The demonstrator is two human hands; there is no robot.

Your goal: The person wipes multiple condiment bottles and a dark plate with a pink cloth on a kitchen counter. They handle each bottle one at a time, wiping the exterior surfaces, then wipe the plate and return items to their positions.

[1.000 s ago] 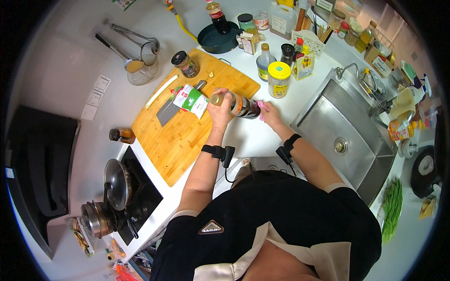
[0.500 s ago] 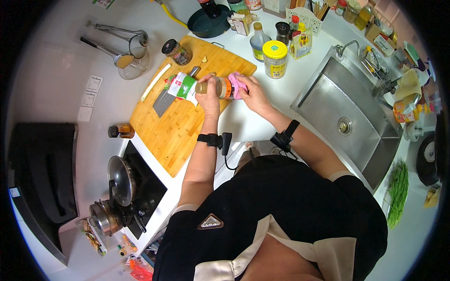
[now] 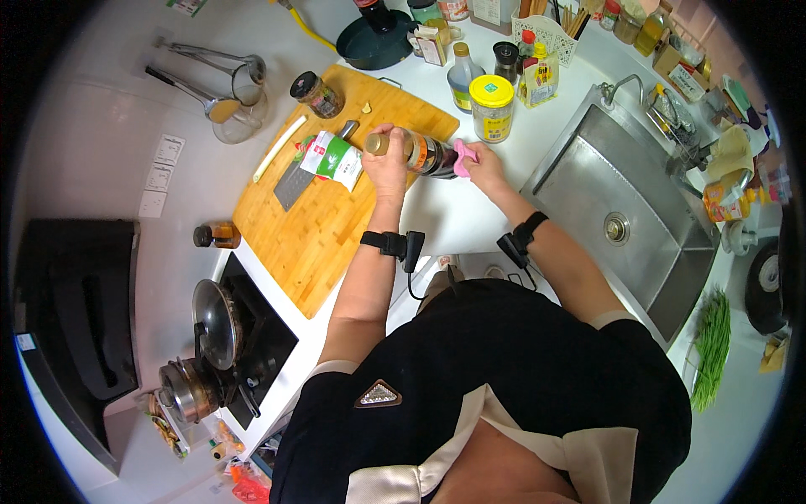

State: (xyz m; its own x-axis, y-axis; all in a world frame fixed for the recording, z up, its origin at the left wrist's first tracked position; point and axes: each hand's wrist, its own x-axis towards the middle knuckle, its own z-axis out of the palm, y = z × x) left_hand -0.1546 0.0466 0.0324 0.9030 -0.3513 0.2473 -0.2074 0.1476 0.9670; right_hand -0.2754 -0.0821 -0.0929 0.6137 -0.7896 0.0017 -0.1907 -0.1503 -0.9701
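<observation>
My left hand [image 3: 386, 165] is closed around the upper part of a dark sauce bottle [image 3: 434, 157] with a gold-brown cap [image 3: 377, 144]. The bottle lies tilted on its side in the air, its base toward the right. A pink cloth [image 3: 463, 157] is pinched in my right hand [image 3: 489, 170] against the bottle's base end. Just left of my left hand, a white and green packet [image 3: 332, 160] rests over a cleaver [image 3: 293, 185] on the wooden cutting board [image 3: 294, 252]. A white leek stalk [image 3: 280, 149] and a dark-lidded jar [image 3: 317, 94] sit farther back on that board.
A yellow-lidded jar [image 3: 492, 109] and a half-full bottle [image 3: 463, 80] stand behind my right hand. To the right is a steel sink [image 3: 588, 193], with green vegetables [image 3: 714, 349] beyond it. The stove [image 3: 267, 311] with a lidded pan [image 3: 217, 323] is at the left.
The bottle has shifted right and tilted, showing more of its dark body. My right hand has moved right with the pink cloth toward the bottle's base. My left hand moved slightly right.
</observation>
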